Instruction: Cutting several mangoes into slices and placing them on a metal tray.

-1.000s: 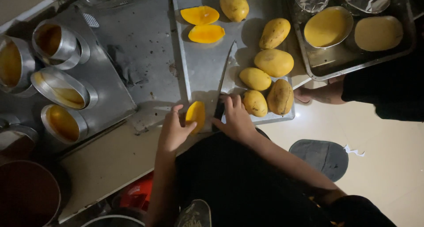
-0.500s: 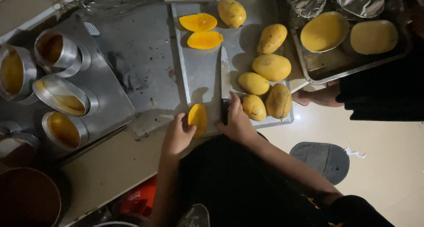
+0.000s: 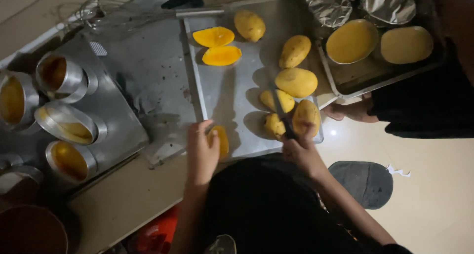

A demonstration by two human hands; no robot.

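My left hand (image 3: 201,153) holds a cut mango piece (image 3: 221,140) on edge at the near rim of a steel tray (image 3: 224,93). My right hand (image 3: 301,148) grips a knife (image 3: 281,113) whose blade points away over the tray, between the whole mangoes. Two cut mango halves (image 3: 217,46) lie face up at the tray's far end. Several whole yellow mangoes (image 3: 296,81) sit along the tray's right side.
Several steel bowls (image 3: 64,130) with yellow pulp stand on a metal sheet at the left. A second tray (image 3: 340,88) at the right holds filled round moulds and foil-covered ones. Another person's foot (image 3: 348,111) and dark clothing are at the right. A grey mat (image 3: 363,182) lies on the floor.
My right hand has lifted the knife away from the mango piece and swung it right, over the whole mangoes. My left hand still holds the cut piece.
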